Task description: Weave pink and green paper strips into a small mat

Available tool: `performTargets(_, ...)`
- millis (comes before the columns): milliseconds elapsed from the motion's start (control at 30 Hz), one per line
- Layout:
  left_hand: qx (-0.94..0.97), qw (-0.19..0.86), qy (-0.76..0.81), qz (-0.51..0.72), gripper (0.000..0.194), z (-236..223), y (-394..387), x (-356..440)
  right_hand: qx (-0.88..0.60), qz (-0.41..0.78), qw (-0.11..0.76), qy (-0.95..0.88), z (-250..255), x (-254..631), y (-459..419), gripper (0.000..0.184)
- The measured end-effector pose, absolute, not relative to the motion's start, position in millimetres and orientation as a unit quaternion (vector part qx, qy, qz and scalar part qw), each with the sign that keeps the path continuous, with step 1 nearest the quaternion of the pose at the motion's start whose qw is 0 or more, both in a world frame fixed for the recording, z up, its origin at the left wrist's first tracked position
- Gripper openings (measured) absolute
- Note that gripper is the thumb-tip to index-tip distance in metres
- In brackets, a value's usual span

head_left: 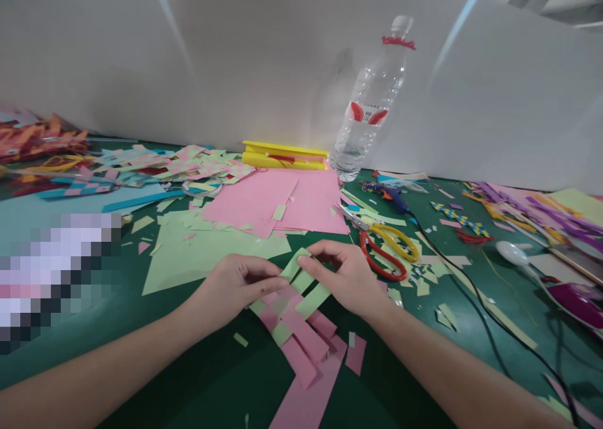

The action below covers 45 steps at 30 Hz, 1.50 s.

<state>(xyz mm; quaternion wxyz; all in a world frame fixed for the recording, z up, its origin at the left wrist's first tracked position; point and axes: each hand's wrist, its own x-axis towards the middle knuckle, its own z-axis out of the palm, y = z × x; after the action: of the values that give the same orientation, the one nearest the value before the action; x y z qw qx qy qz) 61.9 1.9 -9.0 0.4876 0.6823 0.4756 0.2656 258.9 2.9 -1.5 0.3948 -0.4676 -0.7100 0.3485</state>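
Note:
Both hands are on a woven piece of pink and green paper strips above the dark green table. My left hand pinches its upper left edge between thumb and fingers. At the top, my right hand grips the end of a light green strip, which bends upward. Other green strip ends stick out beneath my right hand, and pink strip ends hang loose toward the lower right. A long pink strip runs below the weave toward the near edge. Some of the left fingers are hidden behind the paper.
Scissors with red and yellow handles lie beyond my right hand. Farther back are pink sheets, a green sheet, a plastic bottle and a glue gun. Its black cord crosses the right side. Paper scraps are scattered around.

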Motion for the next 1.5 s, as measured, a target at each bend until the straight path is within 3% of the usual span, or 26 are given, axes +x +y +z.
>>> performTargets(400,0.655,0.503,0.486,0.285,0.043,-14.7,1.8,61.4,-0.464,0.351,0.432,-0.689,-8.4,261.9,5.5,0.017)
performTargets(633,0.670,0.508,0.464,0.280,0.028,-12.8,1.1,61.7,-0.459,0.355,0.445,-0.682,-8.7,261.4,5.9,0.017)
performTargets(1500,0.694,0.495,0.460,0.250,0.028,-11.7,2.2,62.0,-0.447,0.349,0.452,-0.688,-8.5,261.6,3.2,0.014)
